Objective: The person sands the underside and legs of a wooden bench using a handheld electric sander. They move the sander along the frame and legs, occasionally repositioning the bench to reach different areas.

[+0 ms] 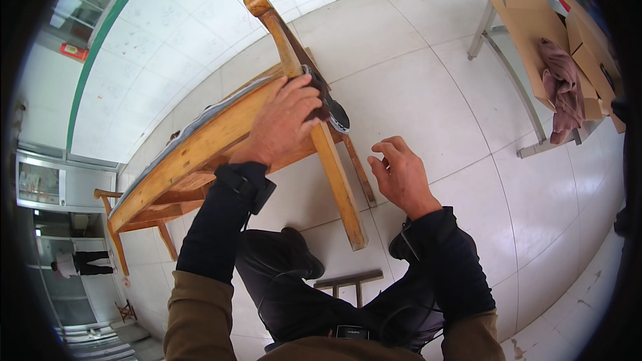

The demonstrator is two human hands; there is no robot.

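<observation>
A long wooden bench [195,148] with a striped cloth on its seat stands in front of me at the left. My left hand [288,118] rests at its near corner, beside the armrest post, on a dark brown item [317,105] partly hidden by the fingers. Whether the fingers grip that item, I cannot tell. Just right of it, a black shoe-like object [338,116] lies at the same corner. My right hand [401,175] hangs over the floor, right of the bench's front leg [341,190], fingers curled and apart with nothing in them.
At the upper right, a metal-legged table [531,153] holds an open cardboard box [531,25] with a mauve cloth [564,85] over it. A small wooden stool [348,279] is between my legs. A person [83,263] stands far off at the left.
</observation>
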